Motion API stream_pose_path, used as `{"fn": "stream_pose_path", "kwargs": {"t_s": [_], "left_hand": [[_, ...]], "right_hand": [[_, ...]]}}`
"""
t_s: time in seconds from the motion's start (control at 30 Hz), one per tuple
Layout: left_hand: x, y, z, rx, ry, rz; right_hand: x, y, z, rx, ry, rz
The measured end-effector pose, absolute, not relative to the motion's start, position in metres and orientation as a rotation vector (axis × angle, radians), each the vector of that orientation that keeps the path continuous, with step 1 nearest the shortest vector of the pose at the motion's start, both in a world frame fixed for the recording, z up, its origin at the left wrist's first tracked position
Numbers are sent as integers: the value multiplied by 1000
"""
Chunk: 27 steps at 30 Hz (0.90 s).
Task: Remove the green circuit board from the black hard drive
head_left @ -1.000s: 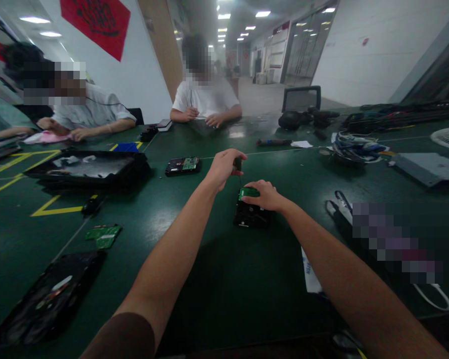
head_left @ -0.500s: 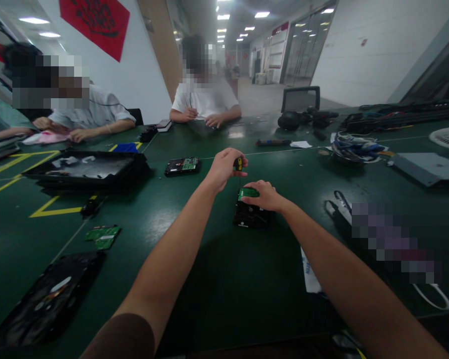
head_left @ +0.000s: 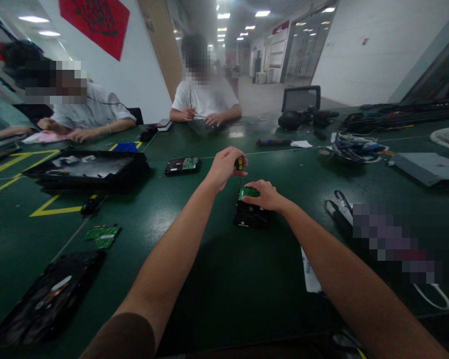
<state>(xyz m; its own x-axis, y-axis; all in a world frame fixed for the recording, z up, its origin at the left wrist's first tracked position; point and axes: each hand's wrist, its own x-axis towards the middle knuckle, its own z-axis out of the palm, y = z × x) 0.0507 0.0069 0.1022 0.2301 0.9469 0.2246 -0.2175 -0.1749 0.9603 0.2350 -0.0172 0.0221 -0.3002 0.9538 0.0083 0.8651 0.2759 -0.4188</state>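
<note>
My left hand [head_left: 226, 168] is closed around the yellow-and-black handle of a screwdriver [head_left: 240, 163]. Its thin shaft points down to the far edge of a black hard drive [head_left: 251, 218] that lies flat on the green table. A green circuit board [head_left: 248, 192] sits on the drive's far end. My right hand [head_left: 265, 195] grips the drive from the right, thumb across the near edge of the board and fingers over its far side. The screwdriver's tip is too small to make out.
Another hard drive [head_left: 182, 166] lies beyond my left forearm. At left are a black tray [head_left: 86, 167], a loose circuit board [head_left: 104, 236] and a large black drive [head_left: 48, 299]. Cables [head_left: 357, 148], a metal case [head_left: 430, 167] and a lanyard [head_left: 335, 212] lie right. Two people sit across the table.
Both hands, the screwdriver and the drive stay in almost the same place. The person at the far left has shifted their head and hand slightly.
</note>
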Motion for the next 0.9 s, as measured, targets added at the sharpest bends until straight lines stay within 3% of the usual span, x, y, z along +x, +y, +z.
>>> {"fn": "stream_pose_path", "kwargs": {"t_s": [0.9], "left_hand": [[50, 6, 103, 1447, 881, 1254]], "right_hand": [[235, -17, 21, -1689, -2282, 507]]}}
